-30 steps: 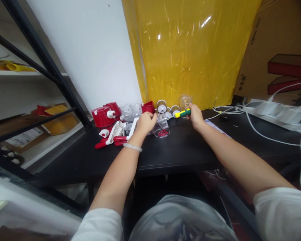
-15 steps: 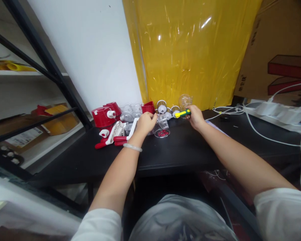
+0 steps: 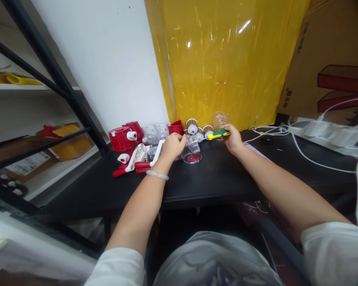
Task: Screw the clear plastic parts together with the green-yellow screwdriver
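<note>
Tabletop (image 3: 209, 178) open in front, screwdriver (image 3: 217, 134) across, cylinders (image 3: 192, 128) behind

Looks like a small workshop corner, judging by a screwdriver (image 3: 215, 135), loose red and clear plastic parts (image 3: 119, 140) across a black counter (image 3: 211, 178), and cardboard boxes (image 3: 6, 155) on black-framed shelving (image 3: 56, 75) alongside.

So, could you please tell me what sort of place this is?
Probably a workshop: the right hand holds a screwdriver, red plastic parts lie on the table, and shelving stands alongside.
</note>
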`<control>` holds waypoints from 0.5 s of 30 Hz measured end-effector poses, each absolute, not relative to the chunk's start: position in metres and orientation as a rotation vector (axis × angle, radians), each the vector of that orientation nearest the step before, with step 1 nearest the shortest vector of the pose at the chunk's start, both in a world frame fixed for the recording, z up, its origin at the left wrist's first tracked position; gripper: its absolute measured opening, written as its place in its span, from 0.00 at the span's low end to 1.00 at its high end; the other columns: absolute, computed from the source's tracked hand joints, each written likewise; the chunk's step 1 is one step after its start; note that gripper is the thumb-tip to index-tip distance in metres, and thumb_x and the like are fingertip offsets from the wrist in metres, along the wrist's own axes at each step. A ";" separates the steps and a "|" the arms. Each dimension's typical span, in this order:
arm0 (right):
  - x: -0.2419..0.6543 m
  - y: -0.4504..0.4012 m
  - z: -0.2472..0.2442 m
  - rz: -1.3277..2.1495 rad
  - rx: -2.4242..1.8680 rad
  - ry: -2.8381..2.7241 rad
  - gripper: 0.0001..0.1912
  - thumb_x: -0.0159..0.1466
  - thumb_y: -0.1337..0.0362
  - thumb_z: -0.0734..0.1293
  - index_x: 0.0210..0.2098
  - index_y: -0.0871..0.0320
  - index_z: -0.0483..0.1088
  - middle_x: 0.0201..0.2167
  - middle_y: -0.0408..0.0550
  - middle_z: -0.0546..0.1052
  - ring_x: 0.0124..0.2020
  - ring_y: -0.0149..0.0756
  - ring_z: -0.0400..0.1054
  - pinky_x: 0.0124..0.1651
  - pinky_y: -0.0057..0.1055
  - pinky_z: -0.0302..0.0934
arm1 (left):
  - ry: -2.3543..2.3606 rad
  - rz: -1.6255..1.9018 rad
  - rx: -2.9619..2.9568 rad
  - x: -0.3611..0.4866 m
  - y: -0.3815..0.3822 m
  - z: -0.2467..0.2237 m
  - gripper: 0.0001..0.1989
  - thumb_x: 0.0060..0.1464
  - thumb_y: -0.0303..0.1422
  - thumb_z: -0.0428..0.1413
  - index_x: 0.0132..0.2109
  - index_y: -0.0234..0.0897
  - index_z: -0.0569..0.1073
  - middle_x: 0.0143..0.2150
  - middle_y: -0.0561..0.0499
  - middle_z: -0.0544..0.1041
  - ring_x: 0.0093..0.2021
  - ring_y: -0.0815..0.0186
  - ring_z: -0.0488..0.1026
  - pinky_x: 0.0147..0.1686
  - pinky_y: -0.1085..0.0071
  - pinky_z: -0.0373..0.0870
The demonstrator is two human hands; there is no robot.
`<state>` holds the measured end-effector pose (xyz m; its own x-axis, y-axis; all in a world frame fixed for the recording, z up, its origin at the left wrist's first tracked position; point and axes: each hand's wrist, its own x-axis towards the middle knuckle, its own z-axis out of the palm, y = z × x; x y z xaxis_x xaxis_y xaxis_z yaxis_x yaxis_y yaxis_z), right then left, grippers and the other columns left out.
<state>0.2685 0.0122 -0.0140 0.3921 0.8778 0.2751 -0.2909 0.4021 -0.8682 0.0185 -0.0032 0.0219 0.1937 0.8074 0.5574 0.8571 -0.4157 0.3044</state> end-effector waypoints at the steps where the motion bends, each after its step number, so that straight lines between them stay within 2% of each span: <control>1: 0.269 0.013 -0.015 0.824 -0.867 -0.858 0.16 0.57 0.48 0.66 0.27 0.54 0.65 0.20 0.38 0.64 0.17 0.27 0.56 0.20 0.27 0.52 | -1.658 -1.029 -2.368 0.019 -0.004 0.022 0.24 0.67 0.42 0.47 0.28 0.39 0.79 0.41 0.43 0.83 0.45 0.56 0.78 0.48 0.64 0.71; 5: 0.268 0.017 -0.017 0.724 -0.953 -0.916 0.24 0.61 0.39 0.65 0.26 0.53 0.63 0.16 0.37 0.61 0.13 0.27 0.52 0.17 0.28 0.49 | -1.662 -1.030 -2.379 0.019 -0.004 0.023 0.24 0.67 0.42 0.47 0.28 0.39 0.79 0.42 0.43 0.83 0.45 0.57 0.78 0.49 0.64 0.71; 9: 0.268 0.016 -0.016 0.736 -0.901 -0.944 0.20 0.60 0.45 0.69 0.27 0.54 0.63 0.16 0.35 0.60 0.14 0.25 0.52 0.19 0.26 0.53 | -1.656 -1.026 -2.379 0.018 -0.003 0.022 0.25 0.67 0.42 0.46 0.28 0.38 0.79 0.41 0.42 0.83 0.45 0.56 0.78 0.49 0.63 0.71; 15: 0.265 0.015 -0.013 0.814 -0.865 -0.875 0.13 0.58 0.54 0.70 0.29 0.53 0.63 0.18 0.34 0.61 0.16 0.25 0.53 0.21 0.24 0.54 | -1.648 -1.030 -2.379 0.017 -0.001 0.021 0.25 0.67 0.43 0.47 0.28 0.38 0.78 0.42 0.43 0.83 0.46 0.56 0.78 0.49 0.64 0.70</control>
